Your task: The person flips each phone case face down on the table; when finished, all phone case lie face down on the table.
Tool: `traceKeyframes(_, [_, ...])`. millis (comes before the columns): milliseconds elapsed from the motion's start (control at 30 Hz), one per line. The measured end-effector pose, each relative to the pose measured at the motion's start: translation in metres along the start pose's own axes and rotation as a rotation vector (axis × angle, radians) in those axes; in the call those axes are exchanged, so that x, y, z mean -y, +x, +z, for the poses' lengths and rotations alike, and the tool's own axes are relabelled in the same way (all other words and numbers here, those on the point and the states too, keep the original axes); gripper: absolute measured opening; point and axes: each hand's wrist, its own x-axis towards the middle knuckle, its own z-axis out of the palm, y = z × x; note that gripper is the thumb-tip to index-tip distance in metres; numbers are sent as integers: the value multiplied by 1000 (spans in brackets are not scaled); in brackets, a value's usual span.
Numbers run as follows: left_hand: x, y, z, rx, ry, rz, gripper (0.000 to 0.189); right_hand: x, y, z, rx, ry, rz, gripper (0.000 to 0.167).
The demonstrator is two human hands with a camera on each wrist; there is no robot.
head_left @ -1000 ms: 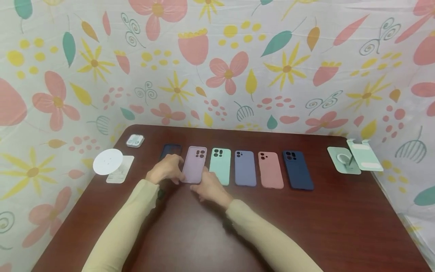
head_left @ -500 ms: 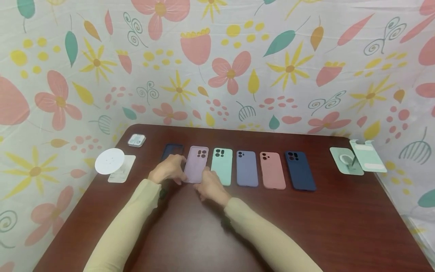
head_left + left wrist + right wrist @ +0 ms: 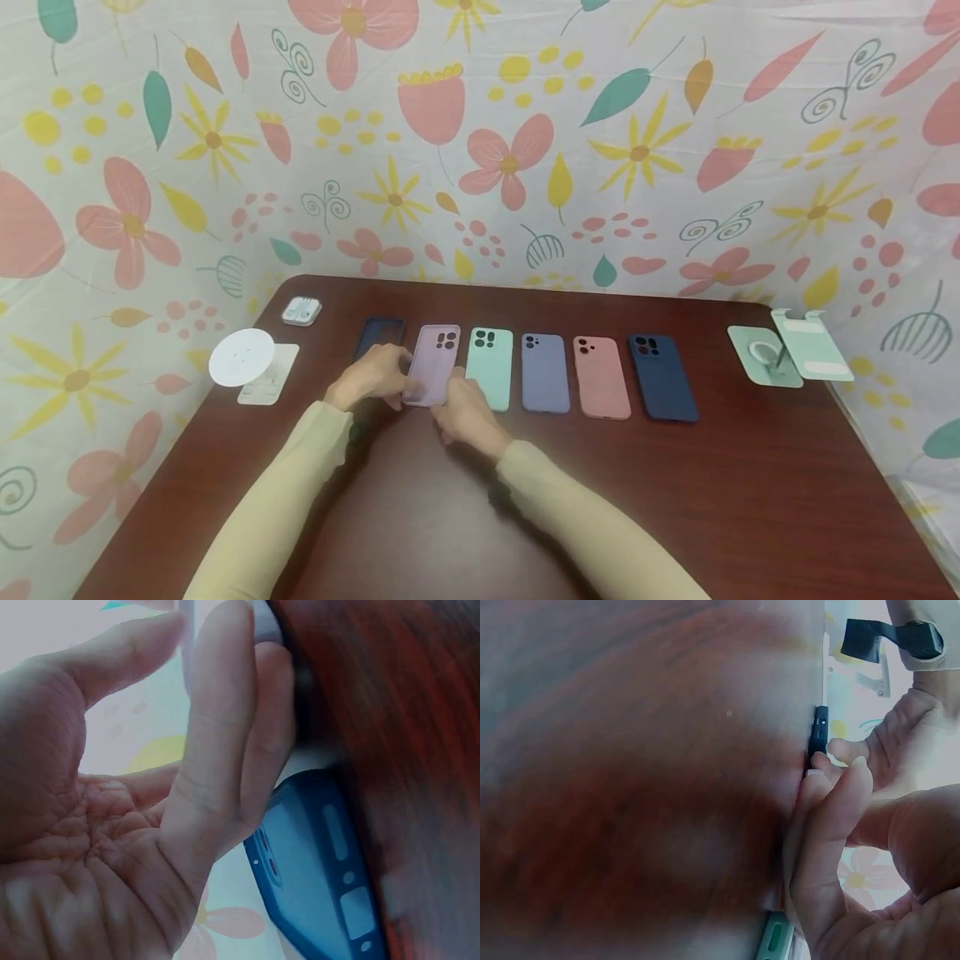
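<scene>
A lilac phone case [image 3: 432,362] lies second from the left in a row on the brown table [image 3: 420,517]. My left hand [image 3: 372,375] grips its lower left side, thumb over the edge; in the left wrist view the fingers [image 3: 217,712] reach its pale edge. My right hand [image 3: 470,417] holds the lower right corner with curled fingers. Just left of it, partly behind my left hand, is a dark blue hollow case [image 3: 381,332], its cut-outs plain in the left wrist view. A mint case [image 3: 491,367] lies right beside my right hand.
Farther right in the row are a periwinkle case [image 3: 544,373], a pink case [image 3: 602,377] and a navy case [image 3: 663,377]. A white round-topped stand [image 3: 242,358] and small earphone box [image 3: 302,311] stand left; a mint folding stand [image 3: 813,346] is at right.
Both hands stay at the lilac case. My right hand has shifted slightly right along its lower edge, and my left thumb shows a little more over the case. The other cases keep their places.
</scene>
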Motion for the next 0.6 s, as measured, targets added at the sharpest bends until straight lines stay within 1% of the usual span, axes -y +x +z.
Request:
traceKeyframes(133, [1,0,2,-18,-28,-1,56,3,-5,-3,-33,2,-59,46])
traceKeyframes(200, [0,0,3,-27,-31,-6,54,9,-11,-7,-45,6,-77,47])
traceKeyframes(267, [0,0,4,-34,-34,-5,54,9,-11,-6,-67,-16,-110,51])
traceKeyframes(333, [-1,0,6,-43,-45,-10,56,14,-16,-10,-69,1,-106,57])
traceKeyframes(367, [-1,0,6,-48,-54,-17,57,13,-15,-9,-74,-7,-111,60])
traceKeyframes(500, [-3,0,8,-66,-75,-37,65,21,-22,-14,-68,13,-101,68])
traceKeyframes(533, [-3,0,9,-69,-78,-42,67,18,-19,-11,-73,6,-109,69])
traceKeyframes(600, [-4,-1,9,-72,-78,-44,70,20,-20,-11,-63,21,-96,72])
